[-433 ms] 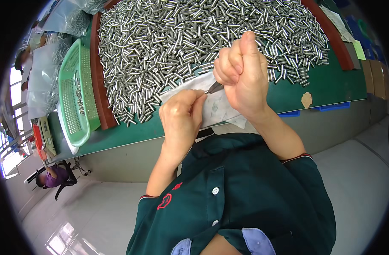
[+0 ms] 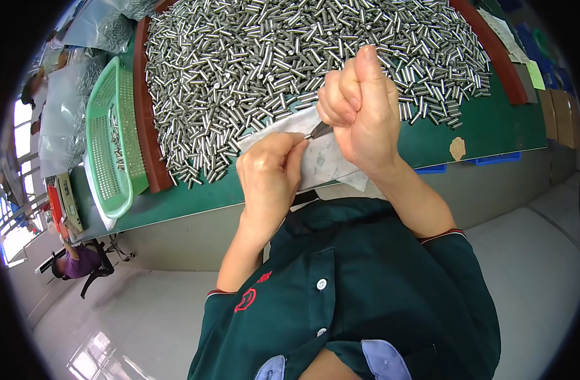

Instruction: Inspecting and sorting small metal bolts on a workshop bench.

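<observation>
My left hand (image 2: pixel 269 166) is closed, thumb and forefinger pinching a small metal pin (image 2: pixel 307 137) whose end just shows past the fingertips. My right hand (image 2: pixel 366 114) is wrapped in a fist, thumb up, around a dark tool with a tapered tip (image 2: pixel 321 130). That tip meets the end of the pin; the rest of the tool is hidden in the fist, so its kind cannot be told. Beneath both hands lies a white cloth (image 2: pixel 328 161) with grey smudges. Beyond them a large heap of loose shiny metal pins (image 2: pixel 258 69) covers the bench.
Red-brown rails (image 2: pixel 152 126) flank the heap on the green bench top (image 2: pixel 492 130). A green plastic basket (image 2: pixel 122 190) with some pins stands at the left, beside clear bags (image 2: pixel 65 120) of pins. A tan patch (image 2: pixel 457 149) marks the right front. A person in purple (image 2: pixel 84 261) sits far left.
Both hands keep nearly the same place and grip, with the tool tip still against the pin. Only a very slight shift of the right hand shows.
</observation>
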{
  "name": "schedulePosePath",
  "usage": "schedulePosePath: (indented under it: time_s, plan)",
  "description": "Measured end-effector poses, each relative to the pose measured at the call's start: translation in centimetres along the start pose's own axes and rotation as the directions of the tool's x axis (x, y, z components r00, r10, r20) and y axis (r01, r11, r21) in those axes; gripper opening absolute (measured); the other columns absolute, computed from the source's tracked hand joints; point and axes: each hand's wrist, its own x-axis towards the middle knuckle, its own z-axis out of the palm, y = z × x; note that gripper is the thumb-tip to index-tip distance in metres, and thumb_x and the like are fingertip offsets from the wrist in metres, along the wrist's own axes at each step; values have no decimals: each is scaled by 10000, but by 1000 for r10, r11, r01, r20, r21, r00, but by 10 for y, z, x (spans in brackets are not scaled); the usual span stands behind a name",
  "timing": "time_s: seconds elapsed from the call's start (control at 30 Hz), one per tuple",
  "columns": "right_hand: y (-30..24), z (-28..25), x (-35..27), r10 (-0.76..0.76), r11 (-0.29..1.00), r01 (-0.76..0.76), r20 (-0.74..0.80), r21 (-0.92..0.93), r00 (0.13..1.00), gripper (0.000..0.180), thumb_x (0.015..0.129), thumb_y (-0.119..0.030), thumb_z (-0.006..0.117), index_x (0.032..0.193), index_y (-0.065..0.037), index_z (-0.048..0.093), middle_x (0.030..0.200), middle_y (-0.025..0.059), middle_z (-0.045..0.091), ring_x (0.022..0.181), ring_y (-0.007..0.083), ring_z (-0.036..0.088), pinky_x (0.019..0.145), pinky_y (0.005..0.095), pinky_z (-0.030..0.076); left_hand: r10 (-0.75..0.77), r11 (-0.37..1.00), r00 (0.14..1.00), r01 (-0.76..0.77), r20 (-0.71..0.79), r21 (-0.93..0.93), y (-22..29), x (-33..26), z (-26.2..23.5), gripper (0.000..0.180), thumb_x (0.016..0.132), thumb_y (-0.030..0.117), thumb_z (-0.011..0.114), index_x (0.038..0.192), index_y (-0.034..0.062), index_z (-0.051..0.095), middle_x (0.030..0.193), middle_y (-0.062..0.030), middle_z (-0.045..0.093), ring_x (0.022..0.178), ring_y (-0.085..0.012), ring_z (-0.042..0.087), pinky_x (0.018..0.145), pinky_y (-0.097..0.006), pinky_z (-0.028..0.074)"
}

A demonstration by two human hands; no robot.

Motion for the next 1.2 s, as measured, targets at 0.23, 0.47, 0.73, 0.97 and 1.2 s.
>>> schedulePosePath:
  time_s: [0.23, 0.47, 0.73, 0.97, 1.2]
  plan:
    - [2, 3, -3, -38, 996, 38, 3, -75, 999, 434, 935, -297, 244, 545, -112, 284, 436, -9, 266, 392, 64, 161, 369, 219, 164, 10, 1000, 1000, -10, 28, 8, 0, 2, -1, 51, 664, 20, 623, 660, 15, 573, 584, -111, 541, 504, -271, 524, 463, -327, 400]
    - [6, 16, -8, -125, 972, 131, 38, -196, 991, 429, 929, -259, 306, 532, -99, 290, 465, -24, 267, 421, 61, 219, 383, 217, 186, 20, 1000, 998, -21, 55, 17, 1, 7, -4, 64, 665, 24, 617, 645, 16, 556, 560, -117, 516, 498, -284, 511, 453, -344, 388]
    - [12, 19, -12, -167, 933, 200, 132, -299, 977, 407, 923, -217, 337, 544, -68, 310, 487, -18, 289, 436, 68, 263, 410, 225, 227, 63, 998, 995, -64, 74, 23, 2, 8, -7, 59, 670, 26, 602, 641, 15, 552, 568, -126, 522, 514, -305, 516, 467, -365, 391]
    - [8, 9, -6, -96, 973, 97, 15, -209, 995, 430, 925, -270, 316, 531, -102, 280, 446, -8, 283, 401, 65, 208, 377, 217, 194, -325, 711, 931, 355, 165, -607, 0, 7, -32, 70, 773, 62, 577, 803, -1, 571, 697, -3, 549, 583, -42, 434, 522, -177, 346]
    - [7, 11, -4, -66, 986, 68, 18, -155, 998, 410, 926, -266, 310, 548, -109, 272, 444, -10, 267, 397, 63, 180, 376, 217, 182, -251, -47, 867, 434, 431, -900, -32, 4, -52, 158, 825, 84, 512, 940, -11, 461, 770, -50, 435, 590, -59, 346, 502, -175, 300]
